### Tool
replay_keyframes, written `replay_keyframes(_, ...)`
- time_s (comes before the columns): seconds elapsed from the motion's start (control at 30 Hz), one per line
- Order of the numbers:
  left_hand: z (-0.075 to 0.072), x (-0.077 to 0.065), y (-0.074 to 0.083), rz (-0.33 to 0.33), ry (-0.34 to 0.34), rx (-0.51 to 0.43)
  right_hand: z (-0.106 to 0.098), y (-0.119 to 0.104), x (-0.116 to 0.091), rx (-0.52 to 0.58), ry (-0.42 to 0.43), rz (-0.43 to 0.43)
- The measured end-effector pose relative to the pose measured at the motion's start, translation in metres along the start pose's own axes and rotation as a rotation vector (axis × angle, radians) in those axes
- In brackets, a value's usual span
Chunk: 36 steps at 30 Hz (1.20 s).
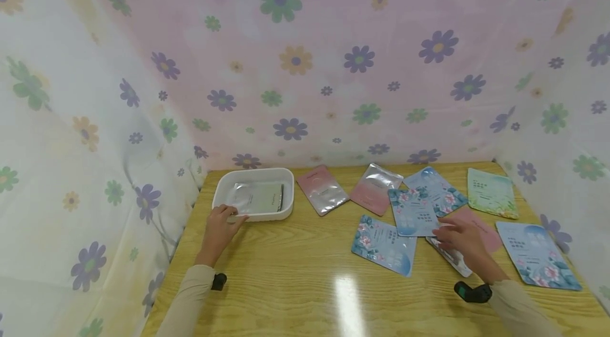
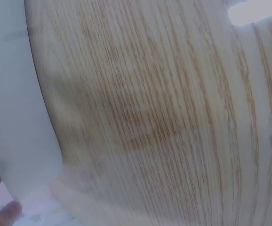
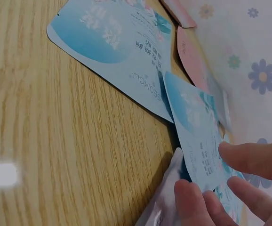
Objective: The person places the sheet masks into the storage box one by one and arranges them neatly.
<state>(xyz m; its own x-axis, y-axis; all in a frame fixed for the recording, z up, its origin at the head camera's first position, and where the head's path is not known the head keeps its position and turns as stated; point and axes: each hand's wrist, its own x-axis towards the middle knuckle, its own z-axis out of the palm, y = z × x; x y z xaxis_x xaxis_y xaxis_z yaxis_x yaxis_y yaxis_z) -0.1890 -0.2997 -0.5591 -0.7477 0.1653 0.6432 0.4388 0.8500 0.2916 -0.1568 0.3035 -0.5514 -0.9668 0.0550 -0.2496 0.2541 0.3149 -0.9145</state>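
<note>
Right of centre, low in the frame, the right hand point(image 1: 461, 244) hung beside flat, pale-blue, flower-printed packets point(image 1: 413, 214), thumb and fingers parted; contact was unclear. At left, the left hand point(image 1: 221, 232) pinched the near rim of a white plastic tray point(image 1: 269, 217). Overlapping packets might have slid or lifted together; an uneven pull could have tipped the tray. Four blue packets, at least three pink-and-silver packets point(image 1: 323, 190) and one light-green packet point(image 1: 492, 193) lay on the wood-grained table point(image 1: 286, 284); one pale packet point(image 1: 259, 197) showed inside the tray.
</note>
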Motion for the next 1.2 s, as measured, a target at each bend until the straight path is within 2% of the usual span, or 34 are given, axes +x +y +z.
replay_keyframes(0.2, -0.001, 0.001, 0.002, -0.002, 0.007, -0.018, 0.009, -0.006, 0.007, -0.038, 0.065, 0.067)
replay_keyframes(0.33, 0.000, 0.004, 0.004, -0.001, 0.000, -0.016, 0.009, -0.004, 0.011, -0.141, 0.138, 0.085)
replay_keyframes(0.53, -0.001, 0.004, 0.005, -0.006, -0.002, -0.008, 0.015, 0.004, 0.022, -0.247, 0.232, 0.066)
replay_keyframes(0.63, -0.002, 0.003, 0.004, -0.003, 0.000, -0.009, 0.019, 0.003, 0.024, -0.324, 0.263, 0.040)
replay_keyframes(0.73, -0.001, 0.000, 0.002, -0.012, -0.006, -0.010, 0.024, 0.000, 0.025, -0.357, 0.276, 0.018)
replay_keyframes(1.0, -0.002, -0.001, 0.002, -0.006, 0.002, -0.001, 0.029, -0.002, 0.030, -0.187, 0.221, 0.011)
replay_keyframes(1.2, -0.003, 0.001, 0.003, -0.010, -0.009, -0.003, 0.023, -0.004, 0.030, -0.140, 0.162, 0.027)
